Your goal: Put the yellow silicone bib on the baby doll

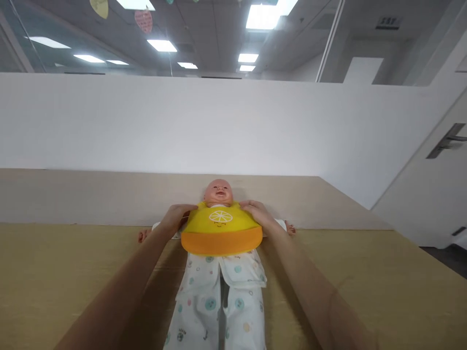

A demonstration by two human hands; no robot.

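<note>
A baby doll (218, 190) lies on its back with its head away from me and its arms spread to both sides. Over its chest is a yellow bib (199, 221) with a white citrus slice, a small smiling face and an orange pocket along the bottom. The doll's white outfit (239, 291) has a small coloured print. My left hand (178, 217) grips the bib's upper left edge by the shoulder. At the opposite shoulder, my right hand (257, 212) has its fingers on the bib's upper right edge, the thumb partly hidden.
The doll rests on a wooden tabletop (346, 277), with a paler raised panel (91, 197) behind it. Beyond stands a white wall (164, 126) with glass above. A door handle (447, 141) shows at the far right.
</note>
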